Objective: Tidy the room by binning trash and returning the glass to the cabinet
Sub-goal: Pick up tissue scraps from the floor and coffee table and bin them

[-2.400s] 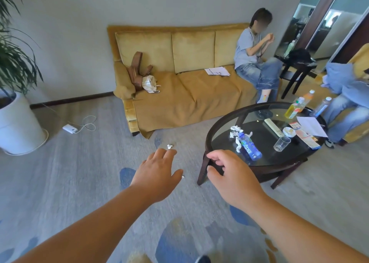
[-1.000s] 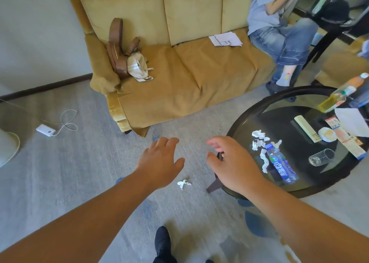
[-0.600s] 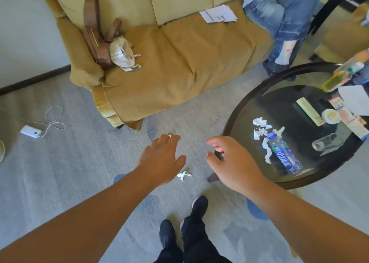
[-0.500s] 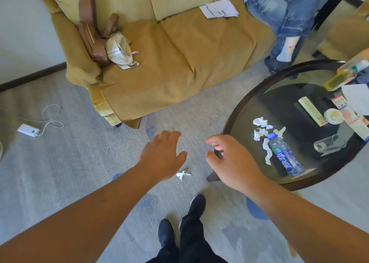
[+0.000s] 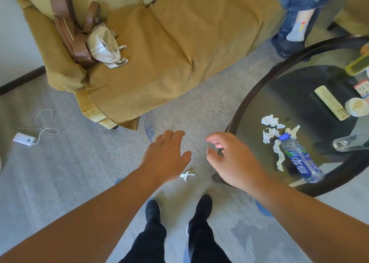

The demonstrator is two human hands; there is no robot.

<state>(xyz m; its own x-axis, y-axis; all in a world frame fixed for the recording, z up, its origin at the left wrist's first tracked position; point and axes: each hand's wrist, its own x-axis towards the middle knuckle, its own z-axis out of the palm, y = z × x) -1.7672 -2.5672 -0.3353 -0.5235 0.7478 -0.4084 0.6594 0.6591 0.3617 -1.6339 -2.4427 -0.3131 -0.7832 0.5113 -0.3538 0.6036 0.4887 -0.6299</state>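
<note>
Now our left hand (image 5: pixel 165 154) and right hand (image 5: pixel 233 158) hover over the grey carpet (image 5: pixel 79 172), fingers loosely spread; a crumpled white tissue (image 5: pixel 186 175) lies beneath, centre frame. At right, the clear drinking glass (image 5: pixel 349 144) lies sideways on the round glass counter (image 5: pixel 279 106).

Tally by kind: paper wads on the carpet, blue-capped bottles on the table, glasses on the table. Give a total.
Paper wad: 1
Blue-capped bottle: 1
Glass: 1
Total: 3
</note>
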